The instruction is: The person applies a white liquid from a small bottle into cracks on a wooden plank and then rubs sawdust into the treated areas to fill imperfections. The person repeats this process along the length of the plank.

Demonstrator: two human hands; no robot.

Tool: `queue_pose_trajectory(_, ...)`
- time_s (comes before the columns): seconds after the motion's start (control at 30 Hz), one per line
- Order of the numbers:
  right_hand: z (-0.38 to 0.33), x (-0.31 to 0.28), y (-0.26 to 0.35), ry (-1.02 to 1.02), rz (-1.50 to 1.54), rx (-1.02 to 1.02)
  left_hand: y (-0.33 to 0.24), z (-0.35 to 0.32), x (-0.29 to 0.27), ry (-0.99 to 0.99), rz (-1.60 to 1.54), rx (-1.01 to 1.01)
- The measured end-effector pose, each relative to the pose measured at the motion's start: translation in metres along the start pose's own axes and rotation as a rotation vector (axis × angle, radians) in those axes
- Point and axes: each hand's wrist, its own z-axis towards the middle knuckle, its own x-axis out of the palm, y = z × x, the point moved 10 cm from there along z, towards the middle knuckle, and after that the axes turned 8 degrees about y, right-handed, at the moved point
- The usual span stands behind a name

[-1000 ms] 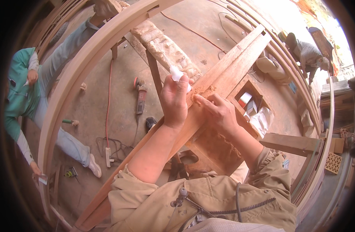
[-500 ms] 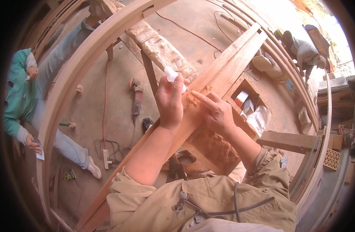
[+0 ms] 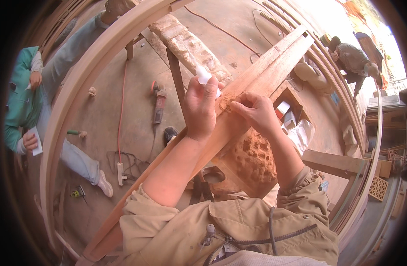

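Observation:
My left hand (image 3: 200, 108) is closed around a small white plastic squeeze bottle (image 3: 203, 74), its pointed tip upward, over the wooden beam (image 3: 279, 57). The beam runs slantwise under both hands. A small heap of reddish sawdust (image 3: 227, 102) lies on it. Touching the heap's right side, my right hand (image 3: 259, 115) has its thumb and fingers pinched together. Whatever is between those fingertips, if anything, is hidden. Below the beam, near my right forearm, a box of reddish sawdust (image 3: 252, 159) is partly covered.
An angle grinder (image 3: 159, 108) and a power strip (image 3: 120, 174) lie on the floor. A curved wooden frame (image 3: 66, 106) arches around me. Small cartons sit in a wooden box (image 3: 283, 95). One person in green (image 3: 21, 102) stands left; another person (image 3: 356, 62) bends over at right.
My right hand's stretched index finger has drawn in to a pinch at the sawdust heap. My left hand still holds the bottle. The person at left has shifted a white sheet.

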Motion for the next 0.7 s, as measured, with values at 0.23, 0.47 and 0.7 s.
queue_pose_trajectory(0.23, 0.005, 0.0, 0.004, -0.093, -0.017, -0.086, 0.011, -0.002, -0.011, -0.029, -0.225, 0.045)
queue_pose_trajectory(0.47, 0.0, -0.01, -0.017, -0.38, 0.075, -0.196, 0.007, -0.006, -0.011, -0.099, 0.161, -0.027)
queue_pose_trajectory(0.7, -0.018, -0.014, -0.017, -0.576, -0.087, -0.183, 0.005, -0.009, -0.005, -0.077, 0.159, -0.031)
